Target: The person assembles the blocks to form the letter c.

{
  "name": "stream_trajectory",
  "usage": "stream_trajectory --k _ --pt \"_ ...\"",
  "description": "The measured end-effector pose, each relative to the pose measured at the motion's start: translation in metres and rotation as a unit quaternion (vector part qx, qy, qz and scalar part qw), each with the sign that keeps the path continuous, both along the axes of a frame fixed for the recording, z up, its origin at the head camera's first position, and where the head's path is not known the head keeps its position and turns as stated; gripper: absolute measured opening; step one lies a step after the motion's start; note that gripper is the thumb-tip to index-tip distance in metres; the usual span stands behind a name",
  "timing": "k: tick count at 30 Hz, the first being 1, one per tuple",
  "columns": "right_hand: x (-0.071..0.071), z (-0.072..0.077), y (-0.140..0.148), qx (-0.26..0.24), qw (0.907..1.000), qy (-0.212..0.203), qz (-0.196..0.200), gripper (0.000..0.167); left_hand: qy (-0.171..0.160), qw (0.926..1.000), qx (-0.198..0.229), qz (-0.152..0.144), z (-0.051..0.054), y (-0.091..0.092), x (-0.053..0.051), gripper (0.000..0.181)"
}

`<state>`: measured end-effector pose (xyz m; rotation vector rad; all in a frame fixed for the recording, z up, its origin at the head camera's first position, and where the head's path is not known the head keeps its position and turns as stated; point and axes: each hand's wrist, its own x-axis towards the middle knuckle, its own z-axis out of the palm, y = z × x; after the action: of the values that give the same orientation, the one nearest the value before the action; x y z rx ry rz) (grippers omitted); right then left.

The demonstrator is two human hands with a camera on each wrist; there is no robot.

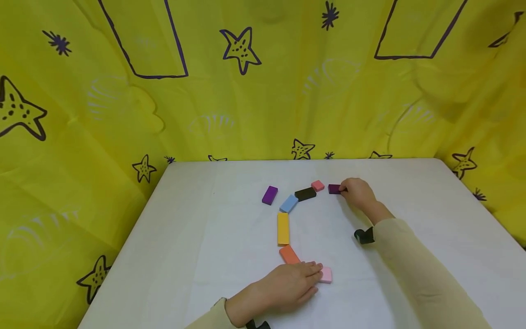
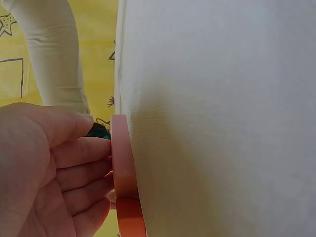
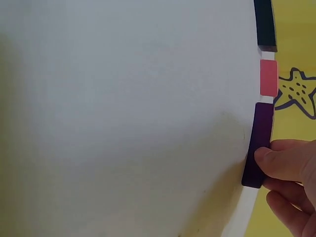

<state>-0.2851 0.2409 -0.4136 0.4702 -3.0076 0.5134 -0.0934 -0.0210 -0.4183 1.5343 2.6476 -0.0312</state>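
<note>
My right hand (image 1: 358, 193) pinches a dark purple block (image 3: 257, 133) between thumb and fingers at the table's far side. Just left of that block is a small coral-pink block (image 1: 318, 185), with a narrow gap between them. Near the front, my left hand (image 1: 287, 285) lies with its fingers extended, the fingertips against a light pink block (image 1: 326, 274) they partly cover. An orange block (image 1: 289, 255) meets the pink one end to end in the left wrist view. A yellow block (image 1: 283, 229), a light blue block (image 1: 289, 204) and a black block (image 1: 305, 194) continue the curved row.
A brighter purple block (image 1: 270, 195) lies apart, left of the row. All the blocks lie on a white-covered table (image 1: 222, 237). Yellow cloth (image 1: 263, 100) with drawn stars hangs behind and at the sides.
</note>
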Motion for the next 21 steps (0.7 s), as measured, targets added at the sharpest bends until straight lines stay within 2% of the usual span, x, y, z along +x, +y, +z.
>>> stream_trajectory --k 7,21 --pt "0.013 0.0 -0.001 0.002 0.9997 0.021 0.013 0.005 0.012 0.9999 0.002 -0.006 0.002 0.0 0.001 0.042" --pt "0.034 -0.002 -0.003 -0.007 0.9987 0.044 0.026 0.003 0.01 0.9999 0.005 -0.003 0.0 0.0 0.001 0.042"
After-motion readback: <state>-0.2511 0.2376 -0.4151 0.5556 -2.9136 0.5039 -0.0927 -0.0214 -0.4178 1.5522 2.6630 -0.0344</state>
